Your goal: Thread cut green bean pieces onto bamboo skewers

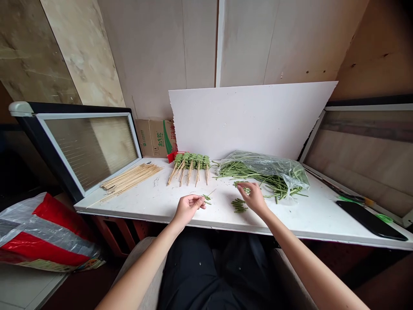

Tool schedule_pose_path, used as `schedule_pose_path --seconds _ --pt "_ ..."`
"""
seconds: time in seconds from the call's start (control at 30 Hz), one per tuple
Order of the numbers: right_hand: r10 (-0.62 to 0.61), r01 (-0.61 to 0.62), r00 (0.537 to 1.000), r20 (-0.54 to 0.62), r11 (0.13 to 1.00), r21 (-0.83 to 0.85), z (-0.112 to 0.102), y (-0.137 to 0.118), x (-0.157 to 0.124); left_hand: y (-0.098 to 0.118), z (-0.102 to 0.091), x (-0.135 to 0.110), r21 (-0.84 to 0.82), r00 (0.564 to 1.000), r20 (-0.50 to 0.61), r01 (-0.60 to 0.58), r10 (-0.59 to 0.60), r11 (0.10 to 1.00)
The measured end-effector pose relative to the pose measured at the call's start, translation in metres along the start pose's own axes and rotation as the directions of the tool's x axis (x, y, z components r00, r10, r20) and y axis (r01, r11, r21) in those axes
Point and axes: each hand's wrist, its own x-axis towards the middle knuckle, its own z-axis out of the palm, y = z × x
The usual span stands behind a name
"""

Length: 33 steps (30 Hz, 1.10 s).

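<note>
Bean pieces (239,205), short and green, in a small heap at the white table's (145,206) near edge: probably light, firm, best pinched mid-length. Left hand (186,208) pinching a thin skewer (210,193) carrying a few pieces. Right hand (254,196) over the heap, fingers bent; grip unclear. Beyond: finished skewers (191,165), bare sticks (130,180), bagged beans (267,172), nothing blocking
</note>
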Motion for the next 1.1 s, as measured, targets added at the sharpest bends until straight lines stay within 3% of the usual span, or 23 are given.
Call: schedule_pose_path --seconds 0.13,0.27,0.47,0.6,0.67,0.73,0.83,0.97,1.1 --pt "-0.137 0.086 0.969 0.207 0.967 0.239 -0.008 -0.056 -0.029 -0.005 0.012 -0.008 0.007 0.997 0.055 0.047 -0.047 0.999" --pt "-0.296 0.200 0.925 0.239 0.912 0.357 -0.011 -0.090 -0.054 -0.009 0.026 -0.018 0.018 0.993 0.097 0.064 -0.065 0.998" --pt "-0.318 0.221 0.932 0.176 0.881 0.419 -0.002 -0.090 -0.072 -0.009 0.043 -0.027 0.032 0.990 0.118 0.079 -0.083 0.996" --pt "-0.217 0.111 0.962 0.168 0.868 0.485 -0.003 -0.081 -0.081 -0.008 0.036 -0.026 0.183 0.991 0.129 0.021 -0.046 0.983" --pt "-0.130 0.027 0.977 0.166 0.858 0.513 -0.003 -0.077 -0.086 -0.012 0.024 -0.023 0.419 0.994 0.084 -0.102 0.074 0.902" --pt "-0.055 -0.046 0.984 0.170 0.842 0.538 -0.003 -0.073 -0.090 -0.020 0.008 -0.021 0.673 0.976 0.053 -0.191 0.212 0.714" --pt "0.011 -0.138 0.977 0.211 0.789 0.599 0.001 -0.066 -0.095 -0.035 -0.014 -0.018 0.839 0.946 0.018 -0.190 0.323 0.510" --pt "0.082 -0.245 0.961 0.264 0.694 0.677 0.007 -0.058 -0.100 -0.046 -0.023 -0.014 0.887 0.944 0.004 -0.156 0.331 0.435" --pt "0.104 -0.184 0.981 0.165 0.768 0.613 -0.001 -0.059 -0.102 -0.044 -0.020 -0.010 0.906 0.957 0.051 -0.165 0.286 0.390"
